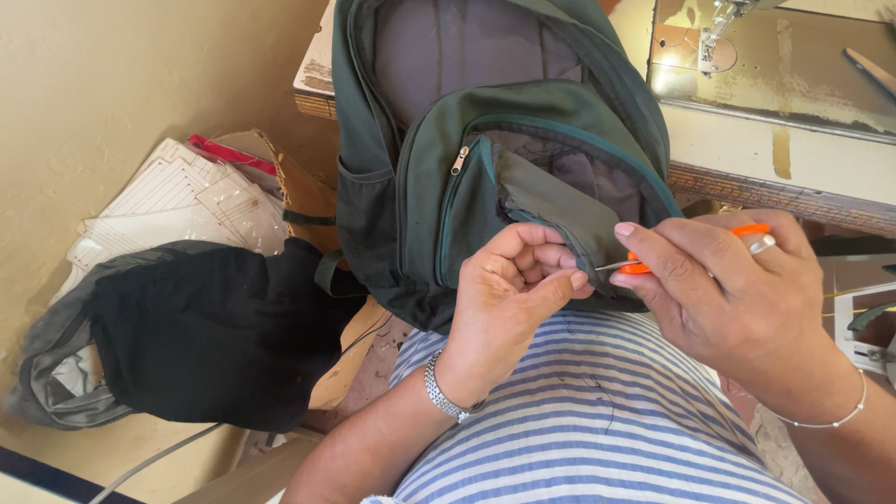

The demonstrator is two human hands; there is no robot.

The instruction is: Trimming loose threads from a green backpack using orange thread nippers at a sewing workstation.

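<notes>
Backpack (439, 187): one, dark green, lying in the person's lap with its top leaning against the edge of the surface (747, 149). Front pocket unzipped; one metal zipper pull (459, 160) visible near the pocket's upper left. A loose flap of pocket fabric (551, 210) folds outward toward both hands.

Left hand (509, 299): curled, fingers bent inward, thumb and fingers pinching the lower edge of the flap. Wrist bent upward, forearm rising from lower left. One metal-link watch (443, 392) on the wrist.

Right hand (737, 294): closed around one small orange-handled cutter (644, 265); whether scissors or snips cannot be told. Thin metal tip points left and meets the fabric just beside the left thumb. One ring (763, 244) on a finger, one thin bracelet (835, 415) on the wrist.

Hands count: two, nearly touching at the flap.

Below: blue-and-white striped shirt (597, 429), with a few loose dark threads lying on it.

Outward: one sewing machine (728, 23), partly in view on the surface, upper right. To the left, one black and grey bag (187, 336) on the floor, beside a stack of white paper sheets (187, 201), number not countable.
</notes>
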